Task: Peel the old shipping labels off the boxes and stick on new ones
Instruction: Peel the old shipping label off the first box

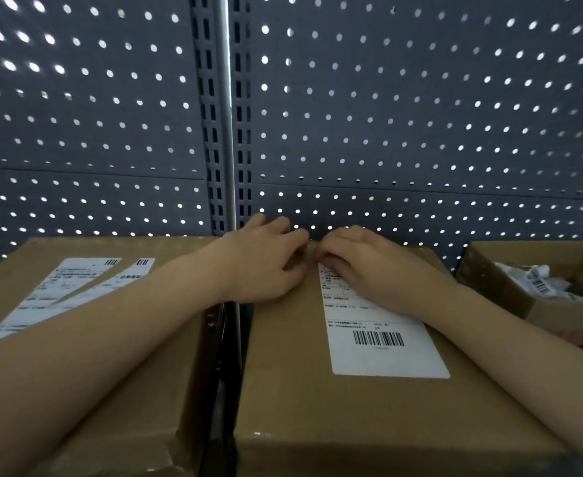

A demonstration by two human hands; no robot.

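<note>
A brown cardboard box [317, 401] lies in front of me with a white shipping label [386, 352] flat on its top. My right hand [369, 266] rests on the label's far end, its fingers curled down onto the far left corner and picking at it. My left hand [266, 266] lies on the bare cardboard just left of that corner, its bent fingers pressing the box and almost touching the right hand. A second box [118, 390] on the left carries two overlapping white labels [66, 290], partly under my left forearm.
An open cardboard box [489, 266] at the right holds crumpled white label scraps [541, 280]. A dark gap with a metal post [228, 132] separates the two boxes. A grey perforated back panel [421, 115] rises right behind everything.
</note>
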